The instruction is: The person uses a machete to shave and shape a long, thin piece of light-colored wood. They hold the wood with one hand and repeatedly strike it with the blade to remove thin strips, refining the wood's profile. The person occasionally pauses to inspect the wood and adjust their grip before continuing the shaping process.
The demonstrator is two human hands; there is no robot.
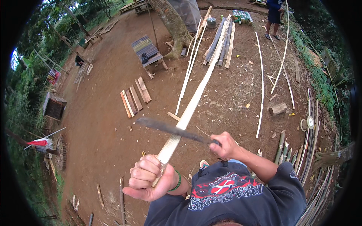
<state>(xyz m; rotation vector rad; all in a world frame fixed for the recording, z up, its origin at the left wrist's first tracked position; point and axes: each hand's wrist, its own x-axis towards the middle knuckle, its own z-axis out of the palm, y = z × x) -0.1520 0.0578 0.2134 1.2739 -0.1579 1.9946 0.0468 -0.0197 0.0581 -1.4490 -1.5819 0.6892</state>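
My left hand [147, 177] is closed around the near end of a long, pale split bamboo strip [190, 107], which stretches away from me toward the far middle. A green band circles that wrist. My right hand [225, 145] grips the dark handle of a machete [169, 129]. Its broad, dark blade points left and lies across the strip a little beyond my left hand. The blade is slightly blurred, and I cannot tell whether its edge touches the bamboo.
Bamboo slats [222, 43] lie piled far ahead near a tree trunk [169, 24]. Short boards [135, 96] and a slatted bench [147, 52] stand to the left. At right are a wood block [278, 109] and bamboo poles [307, 139]. Another person [274, 17] stands far right.
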